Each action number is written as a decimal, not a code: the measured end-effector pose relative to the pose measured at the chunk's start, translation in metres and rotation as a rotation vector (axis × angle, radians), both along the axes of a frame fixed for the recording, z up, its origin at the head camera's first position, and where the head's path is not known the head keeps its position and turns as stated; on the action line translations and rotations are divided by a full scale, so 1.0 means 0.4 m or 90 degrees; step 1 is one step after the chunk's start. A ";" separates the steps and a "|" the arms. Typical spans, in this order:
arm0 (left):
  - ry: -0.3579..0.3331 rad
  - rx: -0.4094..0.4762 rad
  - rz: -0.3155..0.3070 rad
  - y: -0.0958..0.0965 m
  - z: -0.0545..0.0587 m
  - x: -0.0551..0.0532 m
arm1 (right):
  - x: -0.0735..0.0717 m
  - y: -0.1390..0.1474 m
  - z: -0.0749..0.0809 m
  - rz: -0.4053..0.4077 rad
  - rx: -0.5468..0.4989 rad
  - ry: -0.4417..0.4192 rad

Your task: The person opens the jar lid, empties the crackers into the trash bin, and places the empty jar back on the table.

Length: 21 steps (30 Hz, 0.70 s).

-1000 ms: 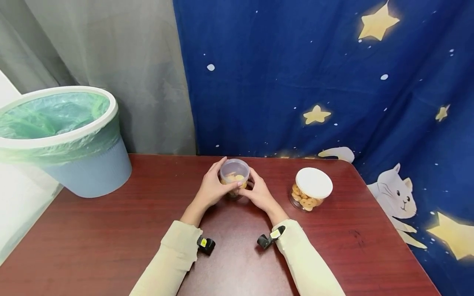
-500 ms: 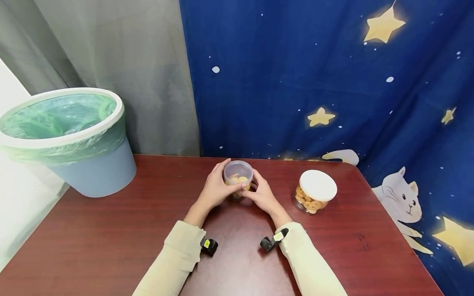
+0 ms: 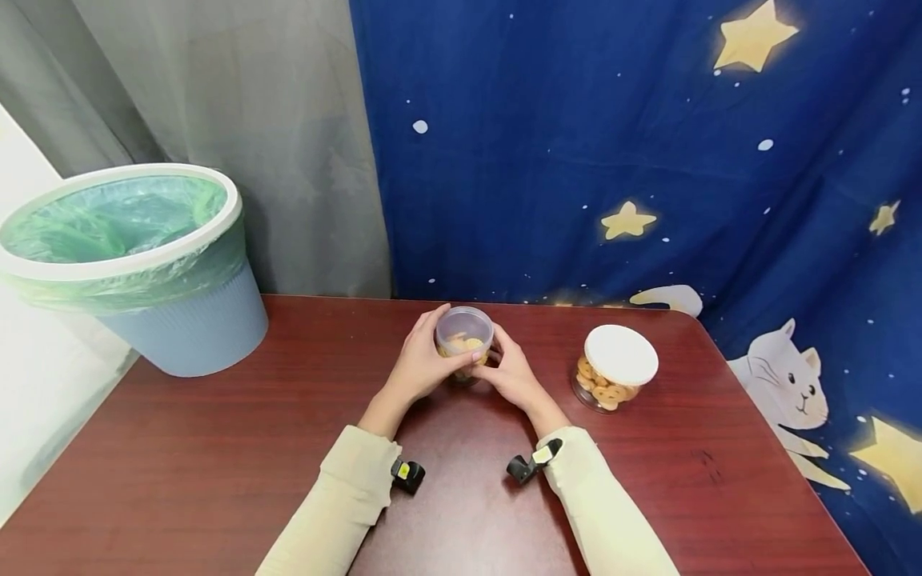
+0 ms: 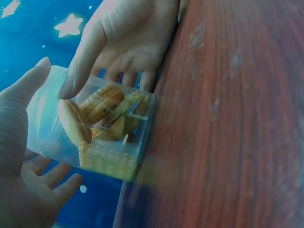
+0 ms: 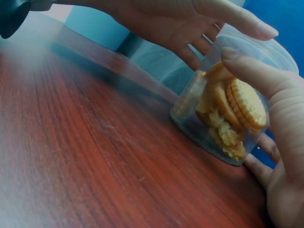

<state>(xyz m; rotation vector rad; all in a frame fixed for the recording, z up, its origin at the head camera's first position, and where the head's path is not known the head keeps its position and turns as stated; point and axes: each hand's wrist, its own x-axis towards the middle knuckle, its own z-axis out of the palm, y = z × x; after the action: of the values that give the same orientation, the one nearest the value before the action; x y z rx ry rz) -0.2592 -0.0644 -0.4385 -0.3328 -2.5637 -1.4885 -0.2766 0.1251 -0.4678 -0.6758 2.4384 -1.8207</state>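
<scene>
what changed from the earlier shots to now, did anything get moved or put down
Nothing visibly moved or was let go; only the head view shifted slightly. The left hand and right hand stay around the clear container of biscuits. The white-lidded jar and blue bin stayed where they were.

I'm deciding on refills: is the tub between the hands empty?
Not empty: a scalloped sandwich biscuit shows through the clear plastic tub in the right wrist view.
</scene>
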 end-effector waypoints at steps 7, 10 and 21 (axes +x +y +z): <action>0.002 -0.002 -0.017 -0.013 0.007 -0.001 | -0.017 0.003 -0.032 -0.008 -0.008 0.005; 0.002 -0.004 -0.027 -0.023 0.010 -0.002 | -0.016 0.002 -0.030 -0.011 -0.008 0.004; 0.004 -0.003 -0.056 -0.061 0.028 -0.002 | -0.012 0.002 -0.030 -0.017 -0.020 0.001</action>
<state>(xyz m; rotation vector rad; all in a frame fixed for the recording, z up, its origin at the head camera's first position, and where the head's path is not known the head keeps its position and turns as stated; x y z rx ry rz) -0.2599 -0.0889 -0.4273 -0.4568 -2.5796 -1.5074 -0.2816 0.1260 -0.4800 -0.6495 2.4362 -1.8728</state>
